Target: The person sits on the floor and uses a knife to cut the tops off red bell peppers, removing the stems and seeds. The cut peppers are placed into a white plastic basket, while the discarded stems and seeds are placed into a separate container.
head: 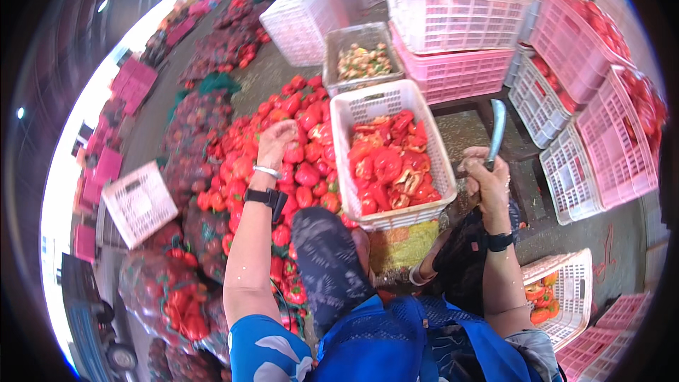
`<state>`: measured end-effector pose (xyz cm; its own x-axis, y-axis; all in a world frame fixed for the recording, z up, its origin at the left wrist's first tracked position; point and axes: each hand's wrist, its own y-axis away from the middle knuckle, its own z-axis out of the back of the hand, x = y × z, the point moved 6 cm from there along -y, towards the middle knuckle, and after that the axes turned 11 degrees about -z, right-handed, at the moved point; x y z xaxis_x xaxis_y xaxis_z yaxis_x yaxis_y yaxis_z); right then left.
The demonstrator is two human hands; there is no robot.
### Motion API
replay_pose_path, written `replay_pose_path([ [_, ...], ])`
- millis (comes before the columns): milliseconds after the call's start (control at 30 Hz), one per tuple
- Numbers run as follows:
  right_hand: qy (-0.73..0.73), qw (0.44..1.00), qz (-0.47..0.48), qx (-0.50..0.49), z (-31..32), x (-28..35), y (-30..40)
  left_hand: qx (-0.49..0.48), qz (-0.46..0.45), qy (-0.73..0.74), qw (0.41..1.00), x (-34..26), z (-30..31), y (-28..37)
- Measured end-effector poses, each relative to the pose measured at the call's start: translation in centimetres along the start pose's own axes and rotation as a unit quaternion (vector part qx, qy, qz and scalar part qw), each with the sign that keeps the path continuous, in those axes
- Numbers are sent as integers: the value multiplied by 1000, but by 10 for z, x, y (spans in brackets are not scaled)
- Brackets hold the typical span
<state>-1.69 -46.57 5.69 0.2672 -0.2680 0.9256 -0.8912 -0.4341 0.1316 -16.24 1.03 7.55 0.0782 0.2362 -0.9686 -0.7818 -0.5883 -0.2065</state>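
Note:
A knife with a curved blade (497, 128) points up out of my right hand (485, 175), whose fingers are closed on its handle. My left hand (278, 140) reaches over a large heap of whole red bell peppers (306, 174); its fingers are curled near one, and whether they touch it is unclear. Between my hands stands a white plastic crate (448, 170) partly filled with cut red pepper pieces (387, 164). Behind it, a smaller grey crate (331, 61) holds pale and green trimmings (363, 61).
Stacked white crates (456, 18) and pink crates (578, 42) of red peppers stand ahead and right. Mesh sacks of peppers (196, 122) line the left. A tilted crate (575, 292) with orange-red peppers lies lower right. An upturned white crate (140, 204) stands left.

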Motion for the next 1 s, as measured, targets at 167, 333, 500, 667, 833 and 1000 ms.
replay_pose_path([
  [167,9,997,45,-62,2,15,5,-98,59,-173,978,149,119,147],
  [333,13,986,124,-107,19,64,21,-112,311,-115,937,280,123,319],
  [500,161,941,222,-197,33,99,21,-99,282,-235,925,341,103,391],
  [667,302,919,184,-175,28,67,-8,-60,182,-256,948,339,39,352],
  [833,399,895,119,-159,-1,7,-72,-15,172,-420,891,375,-3,334],
  [1000,441,885,132,-74,-44,-47,-94,57,255,-505,823,424,-21,335],
])
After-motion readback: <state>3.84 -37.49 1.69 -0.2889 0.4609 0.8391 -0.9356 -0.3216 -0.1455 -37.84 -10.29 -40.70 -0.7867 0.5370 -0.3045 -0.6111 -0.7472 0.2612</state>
